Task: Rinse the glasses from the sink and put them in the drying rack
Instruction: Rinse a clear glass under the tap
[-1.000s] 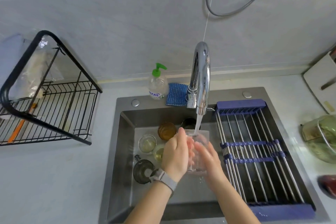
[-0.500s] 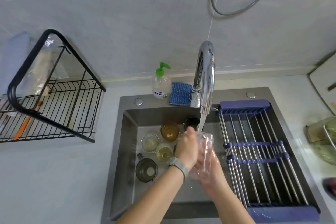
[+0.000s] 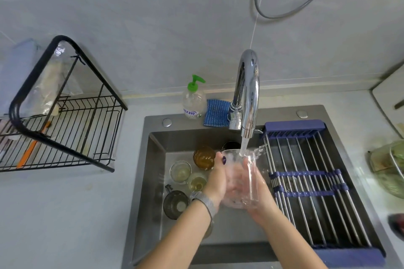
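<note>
Tilted further toward us than half a second ago, the clear glass (image 3: 241,178) now lies cradled between both hands with its mouth angled up under the tap stream (image 3: 243,147), and water splashes off the rim. We note the left hand (image 3: 217,178) wrapped around the glass's left side and the right hand (image 3: 259,194) cupping it from beneath, both gripping. We judge rinsing of this glass under way. Beyond, four glasses (image 3: 181,171) wait in the sink (image 3: 153,181). The black drying rack (image 3: 65,129) stands well apart, far left.
</note>
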The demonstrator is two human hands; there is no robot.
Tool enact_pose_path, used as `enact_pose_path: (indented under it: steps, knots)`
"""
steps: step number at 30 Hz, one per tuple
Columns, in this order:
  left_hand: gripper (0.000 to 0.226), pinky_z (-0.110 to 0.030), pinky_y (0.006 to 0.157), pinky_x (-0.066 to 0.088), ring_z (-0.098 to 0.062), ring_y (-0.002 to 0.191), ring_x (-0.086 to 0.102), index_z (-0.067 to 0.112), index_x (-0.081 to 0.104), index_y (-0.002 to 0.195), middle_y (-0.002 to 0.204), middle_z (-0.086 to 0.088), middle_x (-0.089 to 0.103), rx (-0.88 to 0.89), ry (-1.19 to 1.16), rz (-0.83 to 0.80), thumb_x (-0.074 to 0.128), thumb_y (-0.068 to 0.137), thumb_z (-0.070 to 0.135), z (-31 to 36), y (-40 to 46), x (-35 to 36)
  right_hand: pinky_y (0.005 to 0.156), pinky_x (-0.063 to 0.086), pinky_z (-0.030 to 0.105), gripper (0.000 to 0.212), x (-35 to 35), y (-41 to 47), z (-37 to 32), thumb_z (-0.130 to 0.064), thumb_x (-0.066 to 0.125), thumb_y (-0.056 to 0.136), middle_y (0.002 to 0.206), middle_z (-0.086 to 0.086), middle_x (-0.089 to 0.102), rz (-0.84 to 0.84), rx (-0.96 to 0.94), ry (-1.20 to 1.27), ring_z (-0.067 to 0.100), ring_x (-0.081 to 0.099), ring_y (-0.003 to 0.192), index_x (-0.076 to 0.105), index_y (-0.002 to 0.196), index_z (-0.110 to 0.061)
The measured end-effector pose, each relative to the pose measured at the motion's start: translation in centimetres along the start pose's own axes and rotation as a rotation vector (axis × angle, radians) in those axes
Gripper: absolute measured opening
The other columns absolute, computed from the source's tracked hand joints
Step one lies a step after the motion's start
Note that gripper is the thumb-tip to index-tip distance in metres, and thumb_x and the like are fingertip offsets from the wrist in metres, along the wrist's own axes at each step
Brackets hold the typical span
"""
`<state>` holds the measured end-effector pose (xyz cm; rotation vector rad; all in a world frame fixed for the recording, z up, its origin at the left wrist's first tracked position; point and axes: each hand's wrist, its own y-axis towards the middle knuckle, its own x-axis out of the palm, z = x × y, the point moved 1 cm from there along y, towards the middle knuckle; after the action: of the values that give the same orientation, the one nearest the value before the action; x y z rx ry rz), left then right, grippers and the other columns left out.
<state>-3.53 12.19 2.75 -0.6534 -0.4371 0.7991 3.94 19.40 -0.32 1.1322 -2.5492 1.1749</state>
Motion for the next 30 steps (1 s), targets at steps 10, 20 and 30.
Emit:
enact_pose_path:
  steps: [10,20,30]
  knots:
    - [0.080,-0.030,0.096,0.052,-0.005,0.113,0.060,0.032,0.043,0.130,0.127,0.008,0.063,0.193,0.240,-0.037,0.083,0.062,0.046,-0.9,0.4,-1.6,0.072,0.057,0.033,0.036,0.6,-0.6,-1.1,-0.037,0.042,0.102,0.099,0.008,0.074,-0.016,0.001,-0.090,0.016,0.071,0.084,0.071,0.107,-0.017]
    - [0.089,-0.020,0.087,0.054,0.002,0.111,0.056,0.045,0.031,0.143,0.132,0.022,0.053,0.626,1.020,-0.095,0.078,0.069,0.060,0.0,-0.8,-3.2,0.088,0.057,0.044,0.034,-1.2,1.3,-5.6,0.011,0.056,0.089,0.111,0.018,0.070,-0.403,0.338,-0.648,0.031,0.070,0.097,0.067,0.114,-0.010]
    - [0.055,-0.052,0.080,0.058,-0.030,0.103,0.070,0.023,0.052,0.120,0.122,-0.013,0.066,0.079,-0.260,-0.044,0.069,0.076,0.051,-1.0,0.8,-3.4,0.045,0.053,0.026,0.026,-0.2,2.4,-3.7,-0.002,0.063,0.092,0.100,0.020,0.073,-0.158,0.226,-0.640,0.021,0.068,0.057,0.068,0.116,-0.008]
